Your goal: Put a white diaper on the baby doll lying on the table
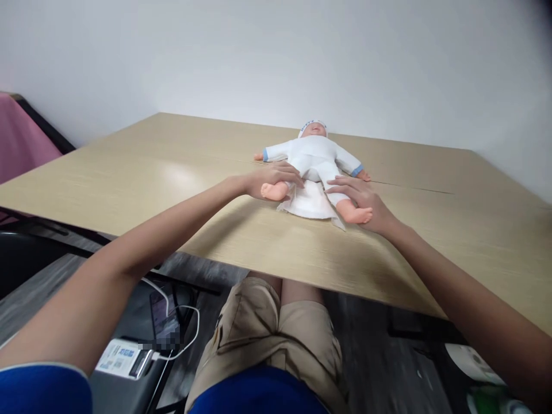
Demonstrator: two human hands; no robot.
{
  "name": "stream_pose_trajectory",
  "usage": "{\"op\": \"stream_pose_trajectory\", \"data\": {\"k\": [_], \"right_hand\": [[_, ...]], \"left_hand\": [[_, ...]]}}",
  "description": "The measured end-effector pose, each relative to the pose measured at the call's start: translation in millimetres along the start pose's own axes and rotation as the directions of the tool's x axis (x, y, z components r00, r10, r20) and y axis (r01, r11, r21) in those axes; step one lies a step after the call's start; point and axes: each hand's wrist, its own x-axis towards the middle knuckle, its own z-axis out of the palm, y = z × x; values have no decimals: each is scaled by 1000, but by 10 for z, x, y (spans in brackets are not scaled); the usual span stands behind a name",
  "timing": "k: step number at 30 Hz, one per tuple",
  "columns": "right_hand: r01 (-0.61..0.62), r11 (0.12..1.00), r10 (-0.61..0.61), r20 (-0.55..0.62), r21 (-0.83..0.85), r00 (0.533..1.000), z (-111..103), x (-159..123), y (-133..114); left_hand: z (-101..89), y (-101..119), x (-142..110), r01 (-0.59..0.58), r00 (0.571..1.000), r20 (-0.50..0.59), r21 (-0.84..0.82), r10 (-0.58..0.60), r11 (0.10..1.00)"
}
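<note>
Doll [314, 150] is being laid out face up on the table [215, 230], its long axis running away from the camera, head far, feet near, legs parted. A white diaper [311, 201] is being spread beneath and between the legs. The legs are being touched by the left hand [278, 179] and right hand [357, 198], fingers loosely extended; whether either is gripping cannot be told.

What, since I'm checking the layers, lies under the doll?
A white pad sticks out from under the doll, on the table. Whatever lies beneath the body is covered.
</note>
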Motion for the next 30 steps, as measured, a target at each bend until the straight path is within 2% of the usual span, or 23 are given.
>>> {"op": "stream_pose_trajectory", "data": {"k": [3,6,12,15,19,21,24,27,30], "right_hand": [[59,996,-56,48,-72,997,118,-145,99],[57,989,-43,99,-138,994,182,-210,188],[89,983,-58,191,-158,980,86,-198,189],[22,994,5,249,-106,968,15,-168,179],[-81,997,78,303,-1,950,-92,-71,201],[-109,994,96,301,27,949,-146,-11,144],[-182,983,179,269,-16,946,-157,36,-75],[-223,966,248,217,-132,944,-20,3,-316],[-166,962,195,119,-216,974,210,-62,-413]], "left_hand": [[120,-84,-96,0,998,69,98,-7,995],[214,-124,-129,28,990,132,187,-53,982],[287,-126,-149,127,974,166,177,-157,976],[262,-88,-143,209,954,185,149,-235,966],[185,1,-100,239,949,194,75,-249,968],[156,76,-62,244,950,185,62,-251,968],[170,226,-4,276,938,179,139,-298,951],[259,347,21,335,918,146,210,-368,919],[367,371,7,340,920,108,255,-376,905]]}}
